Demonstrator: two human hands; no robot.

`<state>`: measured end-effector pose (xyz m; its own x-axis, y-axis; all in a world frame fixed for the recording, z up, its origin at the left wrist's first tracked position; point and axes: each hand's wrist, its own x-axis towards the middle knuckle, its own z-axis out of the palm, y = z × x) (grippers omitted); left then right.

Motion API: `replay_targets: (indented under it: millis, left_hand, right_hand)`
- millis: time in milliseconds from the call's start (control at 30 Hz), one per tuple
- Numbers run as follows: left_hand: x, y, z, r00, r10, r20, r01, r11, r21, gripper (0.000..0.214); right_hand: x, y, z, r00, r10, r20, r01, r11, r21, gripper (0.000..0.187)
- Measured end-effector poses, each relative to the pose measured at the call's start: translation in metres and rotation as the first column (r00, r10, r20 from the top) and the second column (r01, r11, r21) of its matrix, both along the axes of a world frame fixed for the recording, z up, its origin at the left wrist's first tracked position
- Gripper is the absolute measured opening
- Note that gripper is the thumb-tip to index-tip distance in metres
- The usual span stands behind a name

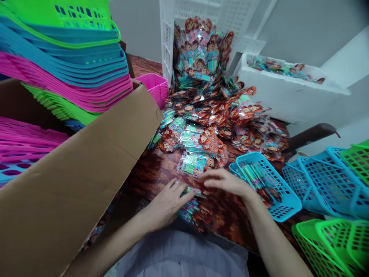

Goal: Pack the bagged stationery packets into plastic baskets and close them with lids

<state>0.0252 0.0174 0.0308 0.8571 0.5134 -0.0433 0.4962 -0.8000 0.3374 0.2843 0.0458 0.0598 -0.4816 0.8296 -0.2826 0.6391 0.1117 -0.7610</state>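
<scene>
My left hand (167, 202) lies on a small stack of cartoon-printed plastic packets (193, 209) at the near edge of the wooden table (157, 169), fingers curled onto its top. My right hand (223, 181) hovers just above the same stack, fingers extended to the left and blurred by motion. A big heap of identical packets (213, 111) covers the table behind. Right of my right hand stands a blue plastic basket (284, 207) with some packets inside.
A cardboard box flap (77, 173) juts in at the left, with stacked pink, blue and green baskets (63, 69) behind it. More blue baskets (325, 181) and green baskets (331, 242) stand at the right. A white crate (207, 15) and a white foam box (285, 92) hold more packets.
</scene>
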Motion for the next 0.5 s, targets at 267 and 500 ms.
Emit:
replay_targets:
  millis: [267, 500]
  left_hand:
    - [0.008, -0.003, -0.002, 0.997, 0.076, -0.007, -0.076, 0.997, -0.029, 0.082]
    - [0.004, -0.006, -0.002, 0.993, 0.112, 0.03, -0.11, 0.992, -0.058, 0.079]
  right_hand:
    - [-0.051, 0.01, -0.032, 0.829, -0.211, 0.518, 0.017, 0.935, 0.353, 0.023]
    - [-0.047, -0.005, -0.029, 0.83, -0.189, 0.524, -0.075, 0.894, 0.441, 0.013]
